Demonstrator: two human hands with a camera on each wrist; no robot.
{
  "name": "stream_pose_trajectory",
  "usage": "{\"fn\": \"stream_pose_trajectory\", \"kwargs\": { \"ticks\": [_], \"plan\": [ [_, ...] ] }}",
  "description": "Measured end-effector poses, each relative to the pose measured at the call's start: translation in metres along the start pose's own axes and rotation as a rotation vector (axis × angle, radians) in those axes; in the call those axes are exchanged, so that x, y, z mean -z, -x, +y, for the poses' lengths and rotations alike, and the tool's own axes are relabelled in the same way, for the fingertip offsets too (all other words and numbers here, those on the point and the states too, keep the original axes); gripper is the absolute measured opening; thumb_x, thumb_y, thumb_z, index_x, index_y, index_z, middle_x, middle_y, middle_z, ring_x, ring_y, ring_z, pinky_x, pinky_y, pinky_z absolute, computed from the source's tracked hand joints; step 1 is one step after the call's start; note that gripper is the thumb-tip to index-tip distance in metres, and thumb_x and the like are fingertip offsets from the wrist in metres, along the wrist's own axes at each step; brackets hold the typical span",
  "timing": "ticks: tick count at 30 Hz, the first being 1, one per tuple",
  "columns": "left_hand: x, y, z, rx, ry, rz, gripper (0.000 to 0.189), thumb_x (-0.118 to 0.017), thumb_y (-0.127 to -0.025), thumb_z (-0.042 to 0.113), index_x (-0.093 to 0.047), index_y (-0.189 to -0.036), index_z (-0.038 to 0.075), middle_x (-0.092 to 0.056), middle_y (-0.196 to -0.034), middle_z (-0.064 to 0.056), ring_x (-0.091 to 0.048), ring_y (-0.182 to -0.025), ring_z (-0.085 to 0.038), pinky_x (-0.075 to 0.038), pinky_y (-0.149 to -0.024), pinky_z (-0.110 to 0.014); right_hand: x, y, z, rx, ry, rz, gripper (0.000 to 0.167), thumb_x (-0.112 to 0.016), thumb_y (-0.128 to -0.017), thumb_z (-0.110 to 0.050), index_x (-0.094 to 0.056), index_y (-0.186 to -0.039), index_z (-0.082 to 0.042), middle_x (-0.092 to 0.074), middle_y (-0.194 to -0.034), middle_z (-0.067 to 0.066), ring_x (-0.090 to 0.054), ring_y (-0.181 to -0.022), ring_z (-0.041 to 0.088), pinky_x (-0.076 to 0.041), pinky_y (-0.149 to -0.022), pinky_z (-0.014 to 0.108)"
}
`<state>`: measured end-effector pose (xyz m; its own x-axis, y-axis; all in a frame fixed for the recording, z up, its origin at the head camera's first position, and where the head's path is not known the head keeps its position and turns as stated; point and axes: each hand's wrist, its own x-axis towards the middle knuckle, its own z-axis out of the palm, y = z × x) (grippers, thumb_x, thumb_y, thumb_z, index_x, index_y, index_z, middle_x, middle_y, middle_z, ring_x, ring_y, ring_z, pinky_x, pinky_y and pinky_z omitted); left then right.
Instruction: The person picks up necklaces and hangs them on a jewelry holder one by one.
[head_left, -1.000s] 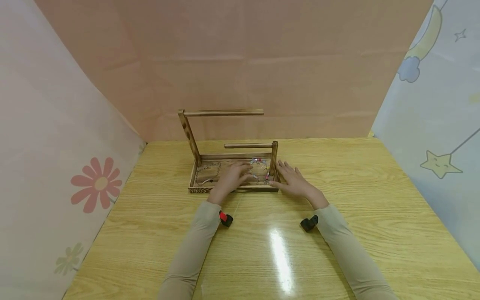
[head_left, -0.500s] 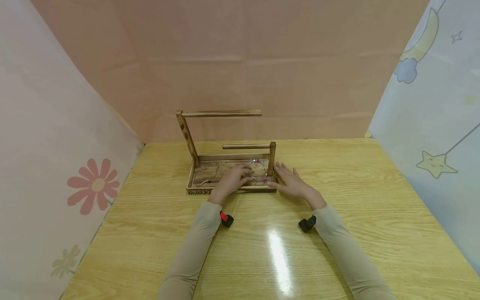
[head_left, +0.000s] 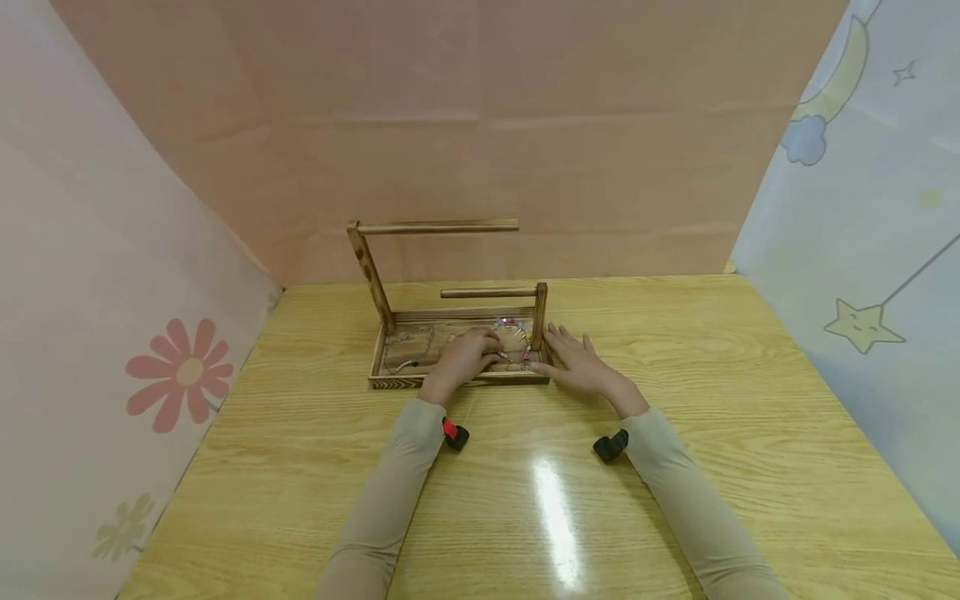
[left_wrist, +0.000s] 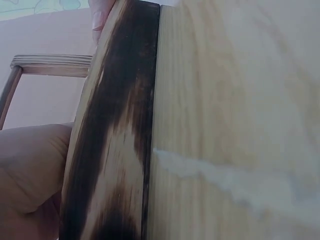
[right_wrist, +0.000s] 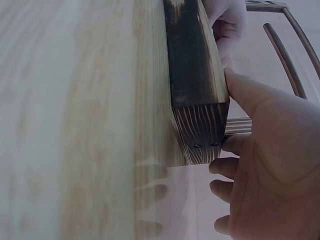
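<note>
In the head view my left hand (head_left: 462, 360) reaches over the front wall into a brown wooden jewelry stand (head_left: 465, 313). Its fingers bend toward a beaded bracelet (head_left: 510, 322) with pink and pale beads, and the thumb tip is right at a strand of it. Whether they pinch it I cannot tell. My right hand (head_left: 585, 367) stays at the stand's right end, thumb over the front corner, fingers spread straight along the outer side. The right wrist view shows the right thumb (right_wrist: 245, 92) against the stand's corner (right_wrist: 202, 125). The front wall (left_wrist: 115, 120) hides the left fingertips in the left wrist view.
A chain bracelet (head_left: 408, 363) lies in the tray's left part. A tall upright post (head_left: 369, 275) carries the upper bar (head_left: 442, 227); a shorter bar (head_left: 487, 292) extends from the right post (head_left: 540, 317). The wooden table (head_left: 480, 500) has a pink backdrop (head_left: 480, 125) behind.
My left fingers have bent slightly further in toward the beads. The right hand holds its place at the stand's right end. The whole head view has shifted slightly left.
</note>
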<state>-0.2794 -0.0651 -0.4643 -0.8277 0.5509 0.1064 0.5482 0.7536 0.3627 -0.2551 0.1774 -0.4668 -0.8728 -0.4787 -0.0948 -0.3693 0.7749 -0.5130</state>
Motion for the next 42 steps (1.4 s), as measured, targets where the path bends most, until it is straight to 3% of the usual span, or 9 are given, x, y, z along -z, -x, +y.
{"fn": "stream_pose_trajectory", "kwargs": {
  "ticks": [6, 20, 34, 42],
  "plan": [
    [-0.001, -0.002, -0.001, 0.014, -0.007, -0.005, 0.017, -0.064, -0.088, 0.019, -0.072, -0.102, 0.016, -0.061, -0.11, 0.0, -0.059, -0.097, -0.016, -0.052, -0.081, -0.032, -0.001, -0.002, -0.001, 0.008, 0.002, -0.007, 0.08, -0.041, -0.094, -0.053, -0.011, -0.149, -0.004, -0.003, -0.156, 0.015, 0.001, -0.143, 0.032, 0.011, -0.109, 0.06],
    [-0.004, -0.01, 0.001, 0.047, -0.032, 0.029, 0.01, -0.065, -0.086, 0.023, -0.072, -0.092, 0.019, -0.061, -0.099, 0.004, -0.059, -0.085, -0.013, -0.052, -0.073, -0.028, 0.003, 0.001, -0.001, 0.011, 0.004, 0.009, 0.079, -0.041, -0.095, -0.053, -0.01, -0.149, -0.004, -0.005, -0.155, 0.017, -0.001, -0.143, 0.034, 0.01, -0.109, 0.062],
    [-0.01, -0.011, -0.007, 0.025, -0.017, 0.051, 0.019, -0.053, -0.095, 0.03, -0.067, -0.098, 0.017, -0.063, -0.099, 0.002, -0.057, -0.092, -0.015, -0.051, -0.078, -0.031, 0.002, -0.001, -0.003, -0.008, 0.03, 0.006, 0.078, -0.041, -0.095, -0.051, -0.011, -0.148, -0.003, -0.006, -0.155, 0.017, -0.003, -0.142, 0.034, 0.008, -0.11, 0.061],
    [-0.009, -0.011, -0.005, 0.065, -0.033, 0.019, 0.027, -0.044, -0.099, 0.033, -0.063, -0.106, 0.015, -0.063, -0.106, 0.0, -0.056, -0.104, -0.019, -0.048, -0.089, -0.038, 0.001, 0.0, -0.002, 0.0, 0.02, 0.009, 0.079, -0.041, -0.095, -0.052, -0.012, -0.148, -0.002, -0.006, -0.154, 0.019, -0.003, -0.142, 0.036, 0.008, -0.109, 0.062]
  ]
}}
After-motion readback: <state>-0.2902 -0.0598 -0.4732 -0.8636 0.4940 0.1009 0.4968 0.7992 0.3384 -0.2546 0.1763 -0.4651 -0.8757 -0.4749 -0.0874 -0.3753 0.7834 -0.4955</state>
